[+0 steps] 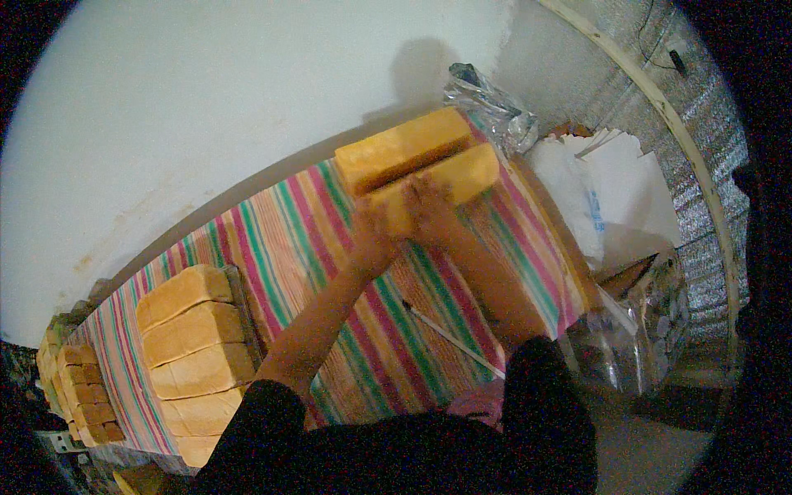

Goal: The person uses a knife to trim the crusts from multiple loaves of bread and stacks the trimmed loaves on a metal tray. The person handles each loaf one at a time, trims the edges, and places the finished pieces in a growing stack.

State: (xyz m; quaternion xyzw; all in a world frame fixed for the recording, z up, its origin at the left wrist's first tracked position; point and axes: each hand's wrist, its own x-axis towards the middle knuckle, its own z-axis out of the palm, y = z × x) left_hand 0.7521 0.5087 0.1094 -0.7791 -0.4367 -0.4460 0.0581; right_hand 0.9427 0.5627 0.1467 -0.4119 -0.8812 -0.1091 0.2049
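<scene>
Two long bread loaves lie side by side at the far edge of a table with a striped cloth (291, 247). Both my hands are at the near side of the nearer loaf (476, 170). My left hand (374, 232) touches its left end, and my right hand (430, 201) rests against its middle. The fingers are blurred, so how firmly they hold it cannot be told. Behind the nearer loaf lies the farther loaf (402, 142), a dark gap between them. A thin stick-like tool with a dark tip (455, 337) lies on the cloth between my forearms.
Several joined loaves (192, 334) stand at the left, with smaller browned bread pieces (90, 396) beyond. Crumpled clear plastic (495, 108) lies by the far right corner. White bags or sheets (606, 192) and clear plastic packaging (637, 346) are at the right. A pale wall rises behind.
</scene>
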